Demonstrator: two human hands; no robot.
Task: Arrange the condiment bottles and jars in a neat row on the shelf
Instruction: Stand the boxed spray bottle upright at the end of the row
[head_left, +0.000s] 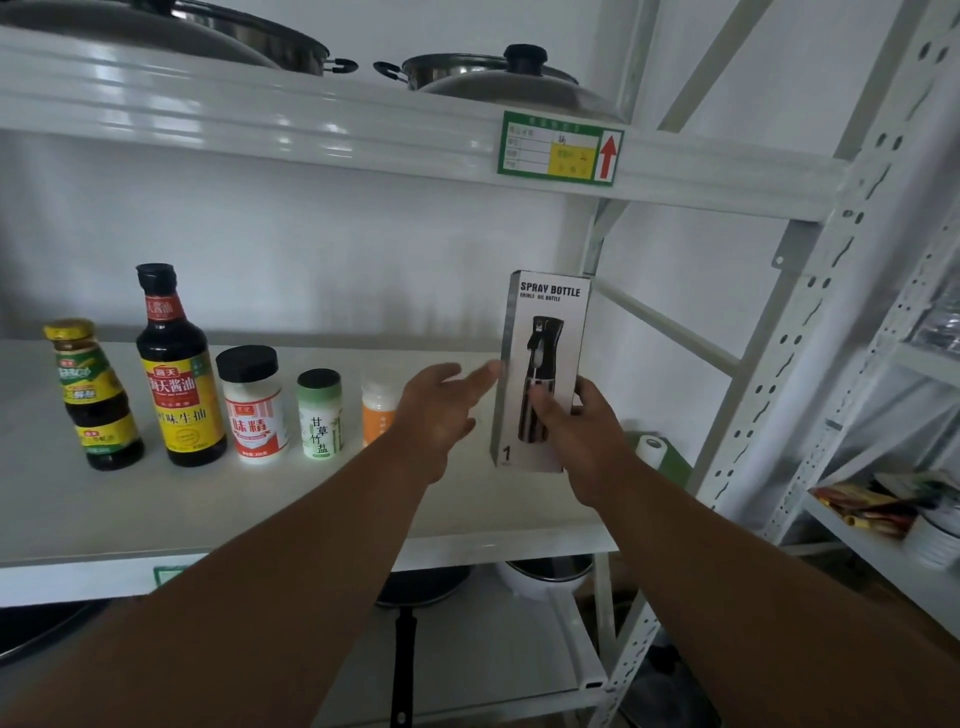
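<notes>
Two hands work: my right hand (582, 431) grips the spray bottle box (540, 374) upright, left hand (441, 410) loose-fingered; its wrist could topple the orange jar (378, 410) at nine o'clock.

Five condiment containers stand in a row at the left of the middle shelf (311, 499): two dark sauce bottles, a short one (96, 397) and a tall one (176, 371), and three shakers, one red-labelled (254, 408), one green-labelled (320, 414) and one orange (378, 410) half hidden behind a hand. One spray bottle box (540, 338) stands right of centre. Two hands are in view, the left (441, 410) and the right (582, 431). At the top of the frame sit two steel pots with lids (488, 73). One green shelf tag (561, 148) hangs upper right.
</notes>
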